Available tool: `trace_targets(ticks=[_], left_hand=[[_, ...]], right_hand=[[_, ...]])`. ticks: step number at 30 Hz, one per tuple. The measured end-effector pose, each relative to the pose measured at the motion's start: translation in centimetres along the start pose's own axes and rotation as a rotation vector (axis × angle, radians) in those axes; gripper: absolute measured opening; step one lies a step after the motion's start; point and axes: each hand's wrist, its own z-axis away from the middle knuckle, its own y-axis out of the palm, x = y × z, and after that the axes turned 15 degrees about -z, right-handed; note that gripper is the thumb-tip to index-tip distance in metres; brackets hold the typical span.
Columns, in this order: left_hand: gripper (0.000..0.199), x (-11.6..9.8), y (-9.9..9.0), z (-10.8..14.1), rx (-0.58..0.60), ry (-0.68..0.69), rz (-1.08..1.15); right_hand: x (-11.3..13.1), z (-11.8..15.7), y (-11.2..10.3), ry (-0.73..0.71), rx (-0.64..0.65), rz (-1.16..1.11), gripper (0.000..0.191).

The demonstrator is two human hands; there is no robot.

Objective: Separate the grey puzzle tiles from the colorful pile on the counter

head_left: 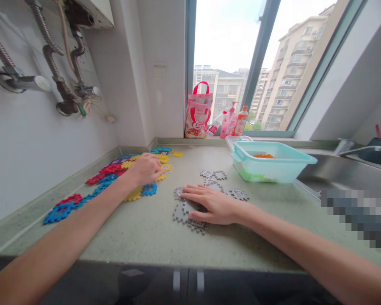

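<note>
Currently logged: my right hand (214, 206) spread flat, pressing the joined grey puzzle tiles (186, 214) at countertop (146, 237) centre; my left hand (145, 168), fingers curled over the coloured tiles (109, 171) at ten o'clock, grip unclear.

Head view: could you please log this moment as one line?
left hand: on coloured plastic puzzle tiles | right hand: flat on grey plastic puzzle tiles | surface: green countertop

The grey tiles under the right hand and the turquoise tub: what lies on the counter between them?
In the head view, more loose grey tiles lie between the right hand and the turquoise tub; otherwise it is bare counter.
</note>
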Motion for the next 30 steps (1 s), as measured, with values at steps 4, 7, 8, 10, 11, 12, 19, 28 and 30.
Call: trace_targets(ticks=[4,7,8,10,11,12,19,28,30], left_hand=[[0.038,0.7,0.2,0.4,0.051,-0.189,-0.192],[0.046,0.3,0.8,0.3,0.083,-0.209,-0.210],[0.048,0.2,1.0,0.2,0.102,-0.217,-0.214],[0.051,0.2,1.2,0.2,0.148,-0.262,-0.226],[0.053,0.3,1.3,0.2,0.167,-0.283,-0.222],[0.054,0.4,1.5,0.2,0.184,-0.284,-0.204],[0.067,0.2,2.4,0.4,0.412,-0.154,0.064],[0.062,-0.8,-0.6,1.0,0.396,-0.320,-0.033],[0.057,-0.4,-0.5,1.2,0.317,-0.315,-0.105]], right_hand=[[-1.6,0.1,-0.3,0.000,-0.105,0.075,0.065],[-2.5,0.1,-1.1,-0.009,-0.209,0.139,0.057],[-2.9,0.2,-1.6,-0.003,-0.241,0.163,0.055],[-3.8,0.5,-2.9,0.041,-0.286,0.225,0.055],[-4.3,0.8,-3.6,0.087,-0.297,0.259,0.058],[-5.0,1.2,-4.3,0.153,-0.299,0.287,0.062],[-9.0,3.1,-5.7,0.587,-0.153,0.140,0.097],[-8.6,0.2,-2.9,0.271,-0.434,-0.412,0.082],[-8.6,0.1,-3.4,0.195,-0.536,-0.597,0.075]])
